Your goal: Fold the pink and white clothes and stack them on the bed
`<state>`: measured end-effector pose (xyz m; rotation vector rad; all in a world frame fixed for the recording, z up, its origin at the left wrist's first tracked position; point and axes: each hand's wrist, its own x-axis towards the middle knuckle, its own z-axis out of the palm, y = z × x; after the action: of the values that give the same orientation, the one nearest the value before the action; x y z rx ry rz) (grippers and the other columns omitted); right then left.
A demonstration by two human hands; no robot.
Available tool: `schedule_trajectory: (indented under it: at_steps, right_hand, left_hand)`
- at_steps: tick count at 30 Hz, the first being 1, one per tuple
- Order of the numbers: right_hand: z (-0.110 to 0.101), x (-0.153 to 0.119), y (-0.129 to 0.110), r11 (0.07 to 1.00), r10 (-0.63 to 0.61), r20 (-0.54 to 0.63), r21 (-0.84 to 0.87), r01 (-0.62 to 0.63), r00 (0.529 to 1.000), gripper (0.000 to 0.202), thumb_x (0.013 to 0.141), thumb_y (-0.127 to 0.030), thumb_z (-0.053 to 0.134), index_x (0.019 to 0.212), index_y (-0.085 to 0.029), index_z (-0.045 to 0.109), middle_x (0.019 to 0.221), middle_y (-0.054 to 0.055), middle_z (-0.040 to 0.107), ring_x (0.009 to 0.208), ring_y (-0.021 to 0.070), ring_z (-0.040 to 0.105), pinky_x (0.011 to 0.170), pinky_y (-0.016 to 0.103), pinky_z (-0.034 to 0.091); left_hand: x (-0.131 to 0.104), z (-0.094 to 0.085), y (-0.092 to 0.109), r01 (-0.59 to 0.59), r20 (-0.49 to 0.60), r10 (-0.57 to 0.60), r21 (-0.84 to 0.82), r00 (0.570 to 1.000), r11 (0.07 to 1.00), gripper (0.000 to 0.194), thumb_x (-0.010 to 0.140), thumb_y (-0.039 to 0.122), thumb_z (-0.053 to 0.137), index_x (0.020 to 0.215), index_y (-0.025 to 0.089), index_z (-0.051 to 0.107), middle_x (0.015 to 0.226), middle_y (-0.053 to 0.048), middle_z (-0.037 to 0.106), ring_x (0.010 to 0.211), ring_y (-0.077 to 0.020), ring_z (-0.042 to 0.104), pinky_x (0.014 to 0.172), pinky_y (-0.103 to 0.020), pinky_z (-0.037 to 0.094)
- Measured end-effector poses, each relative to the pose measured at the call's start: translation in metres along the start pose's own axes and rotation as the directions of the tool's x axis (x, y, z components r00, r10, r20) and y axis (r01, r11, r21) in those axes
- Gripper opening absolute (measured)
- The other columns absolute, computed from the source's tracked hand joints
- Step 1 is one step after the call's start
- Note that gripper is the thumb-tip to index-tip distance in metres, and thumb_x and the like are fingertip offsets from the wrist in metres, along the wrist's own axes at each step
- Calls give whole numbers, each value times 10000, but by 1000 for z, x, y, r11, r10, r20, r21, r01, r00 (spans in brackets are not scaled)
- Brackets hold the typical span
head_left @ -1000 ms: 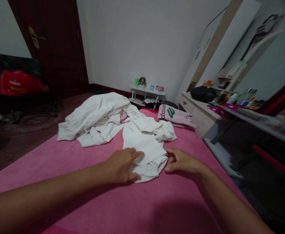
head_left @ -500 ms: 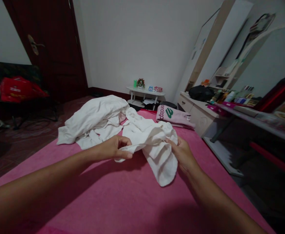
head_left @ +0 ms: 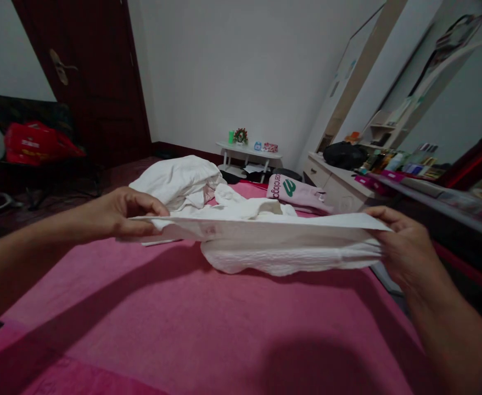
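Note:
A white garment [head_left: 274, 241] is stretched sideways just above a pink bed cover [head_left: 208, 323]. My left hand [head_left: 132, 214] pinches its left end between thumb and fingers. At the other end, my right hand [head_left: 401, 241] grips the cloth, some of its fingers hidden behind the fabric. The edge between the two hands is nearly straight, and a rippled fold hangs below it. Behind the stretched edge lies more white cloth, beside a white heap [head_left: 179, 178] at the back left of the bed.
A folded pink garment [head_left: 296, 192] with dark lettering lies at the back right of the bed. Beyond is a small white table [head_left: 249, 151]. A cluttered dresser [head_left: 335, 184] stands on the right, and a red bag [head_left: 39, 144] rests on a chair at left.
My hands have moved far apart, left and right, and the white garment between them has gone from bunched to stretched out. Both keep hold of it.

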<state>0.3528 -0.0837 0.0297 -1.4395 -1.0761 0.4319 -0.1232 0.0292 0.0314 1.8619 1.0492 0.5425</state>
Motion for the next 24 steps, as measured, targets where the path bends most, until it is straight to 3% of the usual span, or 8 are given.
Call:
schedule_trajectory:
  at_steps: [3,6,7,10,13,15,19,24]
  right_hand:
    - [-22,-13,-1,973,141,420,-225,-48,896,202,622,-328,785,777,-219,715,702,65,679,558,142,589,497,236,418]
    - [-30,-29,6,896,421,786,-437,-74,453,307,650,-360,778,899,-183,753,744,84,699,644,175,629,561,246,454]
    - [-29,-32,9,893,440,812,-441,-91,383,368,658,-372,774,970,-181,744,780,88,705,675,182,638,584,251,467]
    - [-13,-28,19,932,363,787,-310,-189,499,512,676,-413,756,1125,-182,678,940,116,708,744,201,666,649,286,508]
    - [20,-8,38,960,281,640,-191,-206,715,725,694,-405,739,1338,-185,489,883,90,707,659,191,667,579,287,511]
    - [46,8,57,967,243,564,-205,-152,789,878,685,-368,736,1432,-155,326,684,11,668,545,168,626,487,248,470]
    - [93,35,97,946,193,553,-323,-5,811,901,669,-272,698,1450,-138,269,529,-63,594,431,152,556,407,227,414]
    - [113,63,105,903,260,647,-425,56,716,284,627,-177,647,910,-188,632,556,-33,630,458,144,568,430,231,443]
  left_hand:
    - [-18,-9,1,11,412,-60,120,909,993,167,764,284,647,828,143,710,612,75,572,513,-22,412,484,-86,275]
    - [-26,-4,-6,103,632,-150,111,761,989,156,751,303,667,803,168,728,622,43,613,510,-64,446,477,-134,316]
    - [-24,0,-9,116,656,-151,96,739,989,163,752,310,667,838,191,736,632,34,629,502,-77,457,478,-153,331]
    - [-1,20,-18,12,591,-64,92,804,996,300,745,355,677,1023,246,715,687,14,655,526,-114,517,502,-191,376]
    - [40,53,-20,-172,299,86,273,950,947,555,728,426,690,1247,255,594,792,-16,678,633,-157,600,570,-214,426]
    - [71,78,-19,-208,100,183,505,978,838,756,706,431,707,1391,259,439,818,-27,683,693,-190,624,641,-249,448]
    - [127,119,-20,-170,5,246,740,969,651,883,721,538,664,1462,225,300,900,-98,686,857,-282,645,737,-345,474]
    - [176,125,-17,-174,41,191,627,981,759,190,711,255,637,866,151,674,807,-99,693,807,-269,660,702,-338,497]
